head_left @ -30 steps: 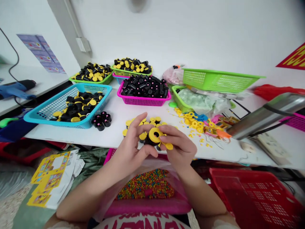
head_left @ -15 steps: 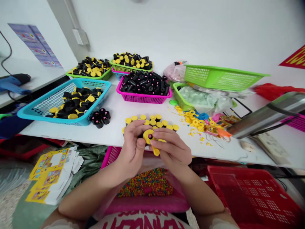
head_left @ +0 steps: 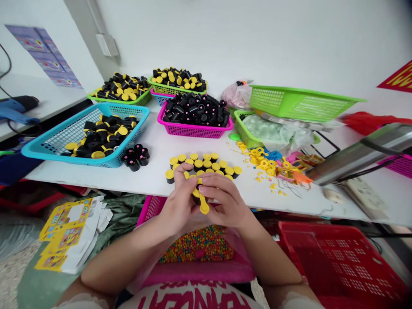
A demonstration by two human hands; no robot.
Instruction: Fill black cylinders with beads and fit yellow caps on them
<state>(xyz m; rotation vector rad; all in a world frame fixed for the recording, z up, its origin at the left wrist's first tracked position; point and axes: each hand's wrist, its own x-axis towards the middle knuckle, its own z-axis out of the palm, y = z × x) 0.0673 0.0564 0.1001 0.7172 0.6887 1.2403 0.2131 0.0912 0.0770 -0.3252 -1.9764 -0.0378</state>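
Observation:
Above the front edge of the table, my left hand (head_left: 179, 201) and my right hand (head_left: 228, 198) are closed around a small black canister with a yellow cap (head_left: 203, 207). The cap has a dark hole in its centre and a tab that points down toward me. My fingers cover most of the black body. Just behind my hands, several yellow-capped black canisters (head_left: 198, 164) stand upright in a group on the white table (head_left: 157, 183). Below my hands, many coloured beads (head_left: 199, 246) lie in a plastic-lined pink basket (head_left: 199, 274).
On the left stand a blue basket (head_left: 41, 149) of capped canisters and several uncapped black canisters (head_left: 137, 156). A magenta basket (head_left: 196, 131) of black canisters is behind. Yellow parts (head_left: 267, 165), a green basket (head_left: 289, 103) and a metal tube (head_left: 367, 152) lie rightward.
The cap's face has tipped and its tab now points more toward me. My hands have come slightly lower and nearer, so more of the standing canisters show.

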